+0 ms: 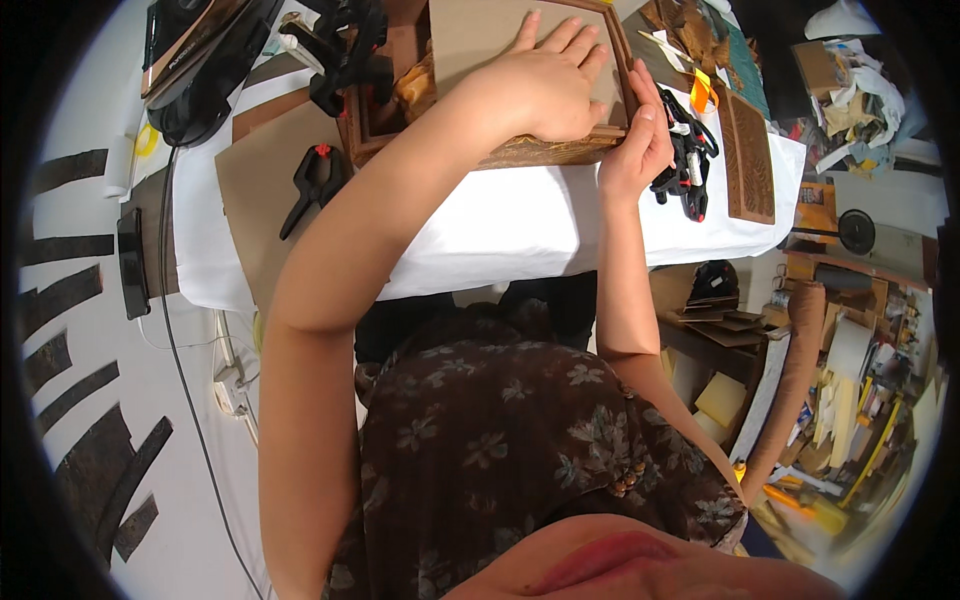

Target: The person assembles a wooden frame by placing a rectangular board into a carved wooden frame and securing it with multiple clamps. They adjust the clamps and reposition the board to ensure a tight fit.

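My left hand (562,82) lies flat with fingers spread on a beige board (462,45) set inside a brown box (560,152) with a carved-looking outer wall. At the box's right corner, my right hand (640,143) rests along the outer side, its fingers stretched out and together. The board covers most of the box's inside. Left of it, a crumpled tan piece (414,88) shows in the gap by the box wall. Part of the board is hidden under my left hand and forearm, and the box's far end is cut off by the frame.
Black spring clamps lie on a cardboard sheet (262,190), in a pile (345,60) left of the box, and at its right (690,165). A carved brown panel (748,160) lies farther right on the white tablecloth (500,235). A black cable (185,380) hangs at left.
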`<state>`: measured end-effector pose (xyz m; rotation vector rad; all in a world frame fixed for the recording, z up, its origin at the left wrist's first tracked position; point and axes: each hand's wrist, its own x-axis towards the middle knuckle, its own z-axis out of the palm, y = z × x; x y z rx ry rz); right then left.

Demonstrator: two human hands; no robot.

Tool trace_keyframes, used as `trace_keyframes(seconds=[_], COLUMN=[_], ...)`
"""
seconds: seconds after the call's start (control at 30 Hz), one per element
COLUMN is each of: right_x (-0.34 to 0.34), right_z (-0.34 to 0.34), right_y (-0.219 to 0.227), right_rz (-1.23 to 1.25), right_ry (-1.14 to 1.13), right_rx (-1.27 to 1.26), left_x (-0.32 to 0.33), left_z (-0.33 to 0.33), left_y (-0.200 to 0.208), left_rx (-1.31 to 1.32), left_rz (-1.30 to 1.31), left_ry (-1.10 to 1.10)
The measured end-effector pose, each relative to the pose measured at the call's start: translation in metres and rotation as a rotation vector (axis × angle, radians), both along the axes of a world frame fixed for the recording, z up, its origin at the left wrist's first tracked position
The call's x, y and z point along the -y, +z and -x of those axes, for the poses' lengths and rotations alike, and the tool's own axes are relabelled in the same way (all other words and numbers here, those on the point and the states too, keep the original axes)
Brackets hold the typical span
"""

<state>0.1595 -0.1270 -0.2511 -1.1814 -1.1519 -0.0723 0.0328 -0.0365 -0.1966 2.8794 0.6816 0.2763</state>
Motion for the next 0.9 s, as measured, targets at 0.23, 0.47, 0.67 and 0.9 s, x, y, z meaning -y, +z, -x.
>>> trace_keyframes(seconds=[0.23,0.47,0.67,0.9], right_x=[0.003,0.002,0.003,0.001], right_z=[0.0,-0.001,-0.003,-0.002], right_y=[0.001,0.001,0.002,-0.002], right_rz=[0.04,0.034,0.035,0.033], right_ry=[-0.043,-0.029,-0.068,-0.056], right_rx=[0.079,0.081,0.142,0.079], left_x=[0.0,-0.005,-0.002,-0.003], left_z=[-0.003,-0.003,0.016,0.01], left_y=[0.005,-0.004,0.027,0.021], left_rx=[-0.035,0.008,0.097,0.012], left_rz=[0.07,0.001,0.239,0.2], left_ry=[-0.008,-0.02,-0.12,-0.102])
